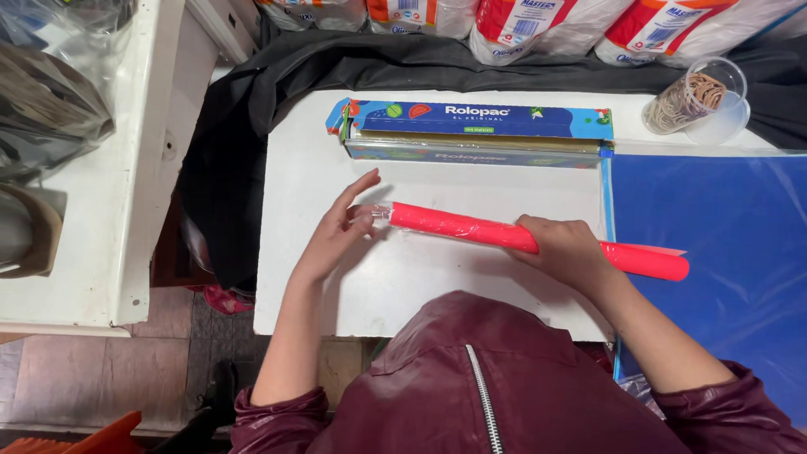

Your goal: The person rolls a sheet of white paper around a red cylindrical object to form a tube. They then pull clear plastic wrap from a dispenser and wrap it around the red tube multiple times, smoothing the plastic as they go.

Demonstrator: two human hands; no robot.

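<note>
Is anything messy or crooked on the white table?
Nothing is spilled or broken. The red roll lies slanted, its right end poking past the white board over the blue sheet. The left hand pinches clear wrap at its left end; the right hand grips its middle. The wrap box sits open.

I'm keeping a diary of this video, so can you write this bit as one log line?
left hand: pinching clear wrap at roll end | right hand: gripping red roll | behind: cling film box | surface: white board
</note>
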